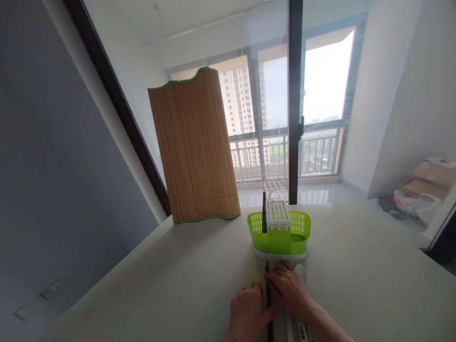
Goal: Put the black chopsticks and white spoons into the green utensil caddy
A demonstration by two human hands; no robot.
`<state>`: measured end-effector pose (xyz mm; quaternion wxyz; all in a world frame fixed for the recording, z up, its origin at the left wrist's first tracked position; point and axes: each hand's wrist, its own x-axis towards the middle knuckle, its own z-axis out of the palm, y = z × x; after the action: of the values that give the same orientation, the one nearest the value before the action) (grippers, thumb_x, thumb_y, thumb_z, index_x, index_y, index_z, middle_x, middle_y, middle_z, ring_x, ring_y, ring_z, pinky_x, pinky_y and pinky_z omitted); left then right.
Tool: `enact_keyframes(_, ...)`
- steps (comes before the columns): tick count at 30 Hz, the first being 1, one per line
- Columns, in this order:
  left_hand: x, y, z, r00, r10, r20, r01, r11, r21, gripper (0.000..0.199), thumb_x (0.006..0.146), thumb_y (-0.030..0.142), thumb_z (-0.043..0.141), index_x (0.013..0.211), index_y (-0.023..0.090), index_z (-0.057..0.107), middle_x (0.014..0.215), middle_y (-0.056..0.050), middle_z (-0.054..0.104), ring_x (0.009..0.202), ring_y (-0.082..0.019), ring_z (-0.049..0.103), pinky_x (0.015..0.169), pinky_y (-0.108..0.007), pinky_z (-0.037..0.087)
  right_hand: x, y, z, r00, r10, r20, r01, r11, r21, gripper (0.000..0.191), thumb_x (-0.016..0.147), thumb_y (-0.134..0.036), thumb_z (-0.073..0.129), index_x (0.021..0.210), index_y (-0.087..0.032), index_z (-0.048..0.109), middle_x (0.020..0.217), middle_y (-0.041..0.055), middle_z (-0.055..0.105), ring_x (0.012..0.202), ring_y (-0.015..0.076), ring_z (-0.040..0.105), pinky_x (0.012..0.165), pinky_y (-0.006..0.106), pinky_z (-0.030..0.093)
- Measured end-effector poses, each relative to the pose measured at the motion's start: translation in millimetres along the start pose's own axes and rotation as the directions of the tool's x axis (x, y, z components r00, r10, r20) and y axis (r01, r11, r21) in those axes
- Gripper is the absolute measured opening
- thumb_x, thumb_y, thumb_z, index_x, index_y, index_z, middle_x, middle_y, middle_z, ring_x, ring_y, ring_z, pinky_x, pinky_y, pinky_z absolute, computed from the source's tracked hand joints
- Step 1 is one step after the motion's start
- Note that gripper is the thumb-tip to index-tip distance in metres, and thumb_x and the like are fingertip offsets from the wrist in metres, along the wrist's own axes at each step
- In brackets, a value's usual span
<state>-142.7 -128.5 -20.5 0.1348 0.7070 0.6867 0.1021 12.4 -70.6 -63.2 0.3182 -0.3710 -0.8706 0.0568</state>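
A bundle of thin black chopsticks [268,298] lies lengthwise on the white table, between my two hands. My left hand [247,311] is closed beside it, with the thumb reaching across the sticks. From the other side my right hand [287,287] grips the bundle near its far end, fingers bent. A white spoon [301,272] lies by my right hand, partly covered by it. Other pale utensils show below my right wrist, too hidden to name. Just beyond my hands stands a bright green utensil basket [280,241] on a white base, with more black sticks [264,213] upright in it.
A bamboo mat [194,149] with green edging stands upright at the table's far left. The white table [199,270] meets a grey wall on the left. Behind it is a glass door with a dark frame [294,99]. Boxes and bags [418,197] lie at the right.
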Motion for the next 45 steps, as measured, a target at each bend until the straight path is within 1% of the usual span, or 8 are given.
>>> enact_keyframes(4, 4.2, 9.1, 2.8, 0.998, -0.062, -0.005, 0.062, 0.997, 0.045, 0.026, 0.079, 0.021, 0.065, 0.104, 0.018, 0.071, 0.103, -0.016, 0.073, 0.092, -0.033, 0.072, 0.077, -0.04, 0.054, -1.0, 3.8, -0.9, 1.0, -0.006, -0.02, 0.006, 1.0, 0.022, 0.02, 0.089, -0.01, 0.048, 0.088, -0.022, 0.064, 0.082, 0.0032, 0.07, 0.084, 0.0235, 0.059, 0.088, 0.043, 0.039)
enact_keyframes(9, 8.8, -2.9, -4.2, 0.992, -0.125, -0.008, 0.125, 0.983, 0.136, 0.033, 0.081, 0.003, 0.046, 0.097, 0.013, 0.073, 0.099, -0.02, 0.074, 0.092, -0.033, 0.073, 0.074, -0.038, 0.052, 0.3, 3.2, -3.8, 0.999, -0.004, -0.051, 0.004, 1.0, 0.009, 0.02, 0.089, -0.011, 0.049, 0.085, -0.023, 0.064, 0.08, 0.002, 0.069, 0.083, 0.0226, 0.058, 0.088, 0.041, 0.039)
enact_keyframes(17, 5.9, -31.8, -26.4, 0.989, -0.133, -0.072, 0.142, 0.978, 0.153, 0.035, 0.084, 0.004, 0.04, 0.095, 0.015, 0.07, 0.092, -0.017, 0.076, 0.087, -0.027, 0.073, 0.073, -0.031, 0.049, 2.5, -2.0, -9.4, 0.999, -0.026, -0.04, 0.024, 0.999, -0.044, 0.021, 0.089, -0.01, 0.048, 0.081, -0.022, 0.064, 0.077, 0.0034, 0.067, 0.082, 0.0229, 0.057, 0.087, 0.042, 0.039)
enact_keyframes(21, 6.7, -32.6, -57.0, 0.98, -0.009, -0.199, -0.001, 0.999, -0.046, 0.025, 0.092, 0.022, 0.042, 0.099, 0.018, 0.066, 0.087, -0.01, 0.075, 0.079, -0.023, 0.071, 0.072, -0.031, 0.051, 4.1, -5.6, -16.4, 0.998, -0.017, -0.065, 0.019, 1.0, 0.022, 0.013, 0.084, -0.016, 0.059, 0.092, -0.022, 0.067, 0.084, 0.0037, 0.069, 0.088, 0.0254, 0.058, 0.088, 0.044, 0.039)
enact_keyframes(24, 6.5, -22.4, -68.5, 0.939, 0.064, -0.338, -0.19, 0.916, -0.352, 0.026, 0.093, 0.035, 0.044, 0.1, 0.021, 0.065, 0.082, -0.004, 0.072, 0.072, -0.018, 0.068, 0.07, -0.027, 0.052, 4.0, -11.2, -17.4, 0.999, -0.014, -0.045, 0.02, 0.991, 0.13, 0.028, 0.078, -0.024, 0.071, 0.106, -0.023, 0.066, 0.083, 0.0026, 0.068, 0.088, 0.026, 0.059, 0.084, 0.043, 0.04)
enact_keyframes(31, 7.9, -1.0, -45.0, 0.936, 0.072, -0.345, -0.294, 0.699, -0.652, 0.025, 0.089, 0.041, 0.054, 0.094, 0.02, 0.067, 0.079, -0.003, 0.07, 0.066, -0.014, 0.066, 0.061, -0.023, 0.055, 2.1, -17.7, -1.1, 0.996, 0.089, 0.031, -0.094, 0.927, 0.364, 0.044, 0.077, -0.023, 0.066, 0.121, -0.022, 0.063, 0.073, -0.0011, 0.065, 0.062, 0.0159, 0.056, 0.062, 0.029, 0.04)
enact_keyframes(36, 7.3, 2.0, -40.3, 0.935, 0.044, -0.351, -0.287, 0.675, -0.68, 0.022, 0.089, 0.039, 0.053, 0.094, 0.02, 0.063, 0.081, -0.003, 0.068, 0.067, -0.014, 0.065, 0.06, -0.022, 0.055, 4.2, -19.5, 5.8, 0.996, 0.087, 0.026, -0.09, 0.9, 0.427, 0.016, 0.079, -0.019, 0.061, 0.093, -0.02, 0.068, 0.068, 0.0002, 0.065, 0.058, 0.0142, 0.053, 0.056, 0.027, 0.036)
enact_keyframes(45, 7.2, 1.0, -37.2, 0.955, 0.04, -0.293, -0.242, 0.675, -0.697, 0.02, 0.082, 0.038, 0.06, 0.088, 0.021, 0.068, 0.083, -0.003, 0.067, 0.069, -0.013, 0.064, 0.058, -0.021, 0.054, 0.1, -22.0, 13.3, 0.997, 0.05, 0.052, -0.067, 0.918, 0.391, 0.02, 0.08, -0.009, 0.058, 0.092, -0.024, 0.065, 0.082, -0.0005, 0.069, 0.066, 0.0148, 0.061, 0.061, 0.024, 0.042)
